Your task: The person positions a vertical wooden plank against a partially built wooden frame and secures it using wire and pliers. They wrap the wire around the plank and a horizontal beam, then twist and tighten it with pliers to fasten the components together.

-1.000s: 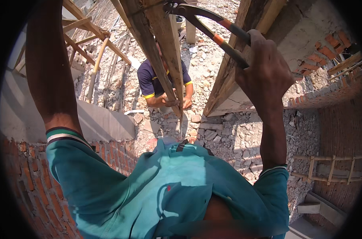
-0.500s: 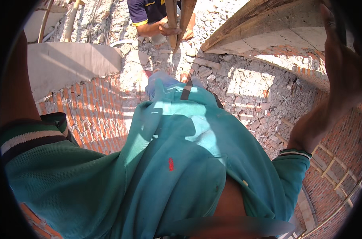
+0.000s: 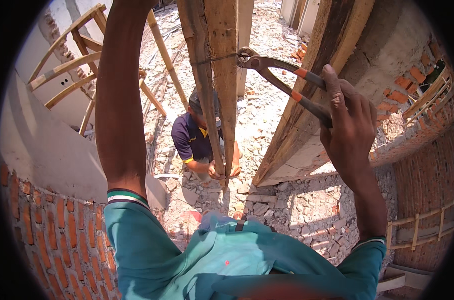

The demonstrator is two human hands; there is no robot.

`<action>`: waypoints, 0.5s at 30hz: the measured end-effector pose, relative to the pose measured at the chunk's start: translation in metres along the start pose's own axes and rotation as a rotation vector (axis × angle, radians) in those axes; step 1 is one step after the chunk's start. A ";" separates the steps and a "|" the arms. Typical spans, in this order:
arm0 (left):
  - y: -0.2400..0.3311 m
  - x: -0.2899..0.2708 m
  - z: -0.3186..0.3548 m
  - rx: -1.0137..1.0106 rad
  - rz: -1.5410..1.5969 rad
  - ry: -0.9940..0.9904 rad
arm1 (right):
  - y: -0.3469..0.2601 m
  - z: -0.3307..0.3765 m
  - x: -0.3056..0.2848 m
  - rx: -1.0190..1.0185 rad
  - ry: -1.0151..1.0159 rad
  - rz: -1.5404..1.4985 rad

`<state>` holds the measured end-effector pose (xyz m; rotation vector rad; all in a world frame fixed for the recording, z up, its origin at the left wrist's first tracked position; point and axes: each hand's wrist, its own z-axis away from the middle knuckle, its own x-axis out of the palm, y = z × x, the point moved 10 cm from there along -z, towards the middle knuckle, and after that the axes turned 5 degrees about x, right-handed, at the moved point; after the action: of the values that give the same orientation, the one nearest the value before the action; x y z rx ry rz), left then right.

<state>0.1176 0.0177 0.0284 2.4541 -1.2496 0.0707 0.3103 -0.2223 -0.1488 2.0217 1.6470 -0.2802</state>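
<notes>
My right hand (image 3: 349, 115) grips the two handles of a pair of end-cutting pincers (image 3: 282, 75), dark metal with orange and black grips. The handles stand slightly apart. At the pincers' jaws is a thin dark wire (image 3: 212, 60) that runs across two upright wooden boards (image 3: 224, 90). Whether the jaws are closed on the wire I cannot make out. My left forearm (image 3: 121, 100) reaches up past the top edge left of the boards, and the left hand is out of view.
A co-worker (image 3: 189, 135) in a dark shirt and cap is low beyond the boards, hands at their lower ends. A thick timber beam (image 3: 307, 95) slants on the right. Brick walls (image 3: 62, 230) flank both sides. Rubble (image 3: 312, 215) covers the ground. Bamboo poles (image 3: 167, 57) lean behind.
The view has tilted up, bringing the boards, wire and pincers into sight. My right hand has come in from the right edge with the pincers. My left arm has risen nearer the boards.
</notes>
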 end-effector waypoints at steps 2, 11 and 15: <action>-0.016 -0.038 0.046 -0.054 -0.146 0.102 | -0.002 0.002 0.002 -0.042 -0.038 -0.010; -0.082 -0.029 0.159 -0.304 -0.672 -0.064 | 0.019 0.020 0.067 0.334 -0.517 -0.692; -0.071 -0.018 0.151 -0.230 -0.659 -0.043 | 0.005 0.045 0.096 0.547 -0.582 -0.962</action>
<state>0.1436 0.0145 -0.1375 2.5339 -0.3839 -0.2875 0.3452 -0.1645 -0.2302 1.0674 2.1176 -1.6144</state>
